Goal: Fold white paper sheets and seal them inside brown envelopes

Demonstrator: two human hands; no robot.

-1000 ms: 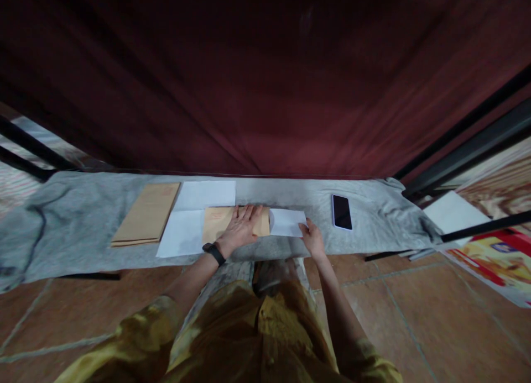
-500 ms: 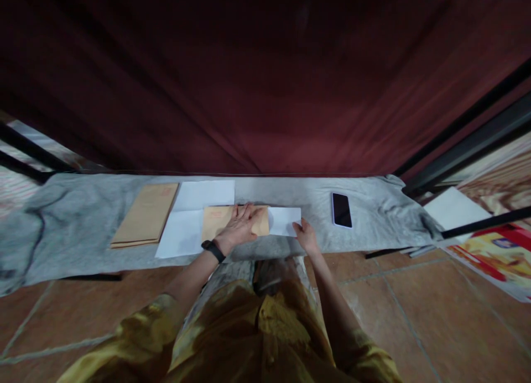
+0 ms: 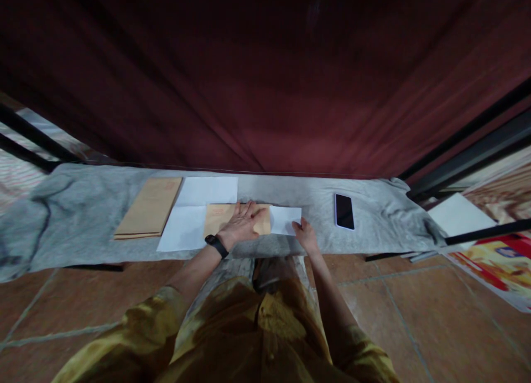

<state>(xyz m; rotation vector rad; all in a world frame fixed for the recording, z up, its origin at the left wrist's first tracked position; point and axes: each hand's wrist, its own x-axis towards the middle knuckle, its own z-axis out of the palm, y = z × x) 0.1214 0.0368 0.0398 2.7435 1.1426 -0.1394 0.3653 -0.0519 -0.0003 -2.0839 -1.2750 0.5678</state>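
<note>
A small brown envelope (image 3: 215, 220) with faint red print lies in the middle of the cloth-covered bench. My left hand (image 3: 243, 223), a dark band on its wrist, rests flat on the envelope with fingers spread. Out of the envelope's right end sticks a folded white paper (image 3: 284, 220); how far it reaches inside is hidden. My right hand (image 3: 306, 235) pinches the paper's right end between thumb and fingers. White sheets (image 3: 182, 231) lie partly under the envelope on its left.
Larger brown envelopes (image 3: 148, 209) are stacked at the left. A phone (image 3: 344, 211) lies to the right on the grey cloth (image 3: 385, 211). Behind the bench hangs a dark red curtain (image 3: 265, 95). Black metal bars (image 3: 477, 137) stand at the right.
The view has shifted slightly. Both hands keep their places on the envelope and the paper, with no clear movement between them.
</note>
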